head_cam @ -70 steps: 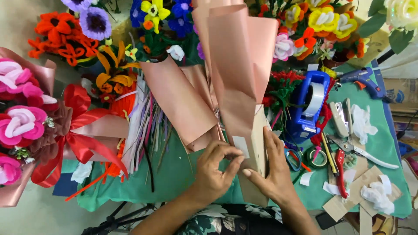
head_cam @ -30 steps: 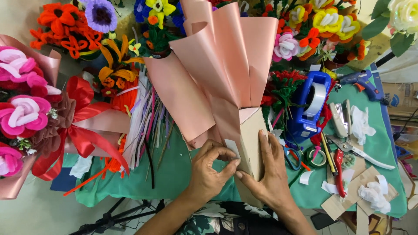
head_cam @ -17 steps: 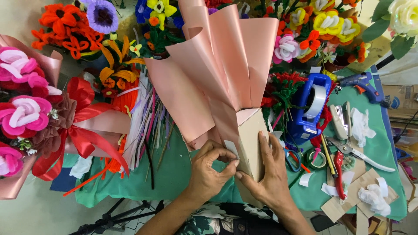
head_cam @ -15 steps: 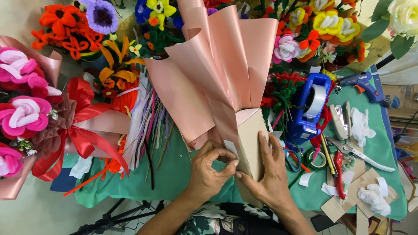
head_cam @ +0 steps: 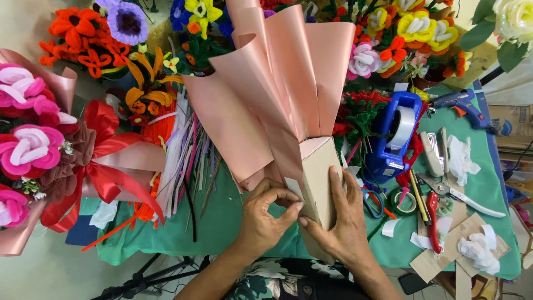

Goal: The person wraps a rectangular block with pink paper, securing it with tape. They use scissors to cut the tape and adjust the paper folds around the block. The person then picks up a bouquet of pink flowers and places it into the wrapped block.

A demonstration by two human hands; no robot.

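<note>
A tan cardboard box point(head_cam: 321, 176) stands upright at the table's near edge, with pink satin wrapping sheets point(head_cam: 277, 94) fanning up and out from its top. My right hand point(head_cam: 338, 222) wraps around the box's lower side, fingers spread up its face. My left hand point(head_cam: 265, 214) pinches a small strip of white tape point(head_cam: 294, 189) against the box's left edge, where a pink sheet meets the cardboard.
A blue tape dispenser point(head_cam: 395, 136) stands right of the box. Scissors point(head_cam: 455, 191), a red-handled tool point(head_cam: 433, 216), tape pieces and a blue glue gun point(head_cam: 461, 105) lie on the green cloth point(head_cam: 222, 222). A pink-rose bouquet with red ribbon point(head_cam: 50, 161) lies left. Pipe-cleaner flowers crowd the back.
The box and wrapping have been lifted from lying flat to standing upright. My left hand has moved to the box's left edge and now pinches the white tape there.
</note>
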